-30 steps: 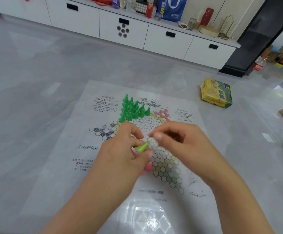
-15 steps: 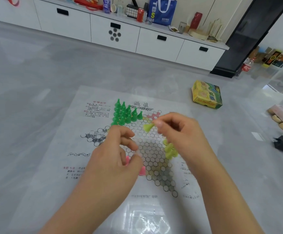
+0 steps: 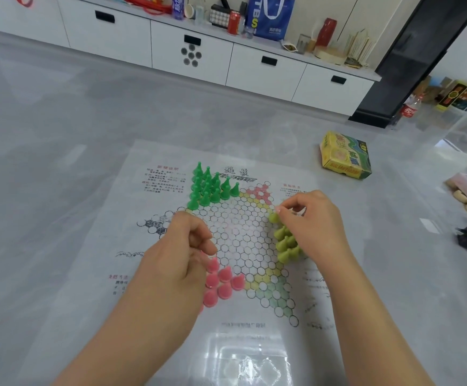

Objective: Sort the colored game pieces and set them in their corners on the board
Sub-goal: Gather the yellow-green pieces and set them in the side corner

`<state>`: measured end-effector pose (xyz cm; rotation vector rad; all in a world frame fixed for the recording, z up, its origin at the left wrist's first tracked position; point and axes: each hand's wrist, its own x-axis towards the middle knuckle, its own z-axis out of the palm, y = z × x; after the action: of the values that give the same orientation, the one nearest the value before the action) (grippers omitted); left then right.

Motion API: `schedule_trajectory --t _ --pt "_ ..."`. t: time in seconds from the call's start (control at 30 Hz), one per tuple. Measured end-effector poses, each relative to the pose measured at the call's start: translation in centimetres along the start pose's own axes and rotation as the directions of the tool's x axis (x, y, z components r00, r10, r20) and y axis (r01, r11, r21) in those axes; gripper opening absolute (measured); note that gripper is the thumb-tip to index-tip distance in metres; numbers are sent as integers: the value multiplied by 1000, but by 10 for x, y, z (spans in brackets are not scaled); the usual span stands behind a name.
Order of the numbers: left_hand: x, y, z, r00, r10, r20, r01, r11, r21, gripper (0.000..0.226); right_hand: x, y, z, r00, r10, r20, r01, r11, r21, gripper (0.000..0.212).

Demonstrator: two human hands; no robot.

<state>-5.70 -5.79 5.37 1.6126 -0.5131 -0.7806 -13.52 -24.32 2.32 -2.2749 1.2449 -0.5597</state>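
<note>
Your right hand [image 3: 307, 221], center right of frame, pinches yellow-green pawn [image 3: 273, 217] over board [image 3: 235, 227] on floor. Left hand [image 3: 179, 252] loosely curled, holding nothing visible, above pink pawns [image 3: 221, 280]. Pawns likely light, hard, tippy: pinch narrow top.

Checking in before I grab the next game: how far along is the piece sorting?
Dark green pieces stand grouped in the board's far corner. The right hand is setting a yellow-green piece with its group. Pink pieces sit clustered by the left hand; their placement looks unfinished.
</note>
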Motion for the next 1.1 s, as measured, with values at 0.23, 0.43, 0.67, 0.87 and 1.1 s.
schedule_trajectory --t 0.23,0.43,0.67,0.87,1.1 --pt "-3 0 -4 994 101 46 -105 991 85 19 -1 4 -2 1000 13 0 -13 999 -47 9" --pt "-4 1 -3 990 139 -16 -137 986 91 15 -2 7 -1 1000 13 9 -13 999 -37 10" --pt "-5 3 -2 968 212 -133 -198 974 111 10 -3 8 -1 1000 10 18 -10 1000 -26 13" --pt "-2 -3 -2 969 208 -131 -189 972 142 13 -2 10 0 1000 -5 21 7 998 -64 9" --pt "-1 -6 1 996 89 2 -88 974 209 23 -21 -22 -14 998 -48 -44 57 971 233 13"
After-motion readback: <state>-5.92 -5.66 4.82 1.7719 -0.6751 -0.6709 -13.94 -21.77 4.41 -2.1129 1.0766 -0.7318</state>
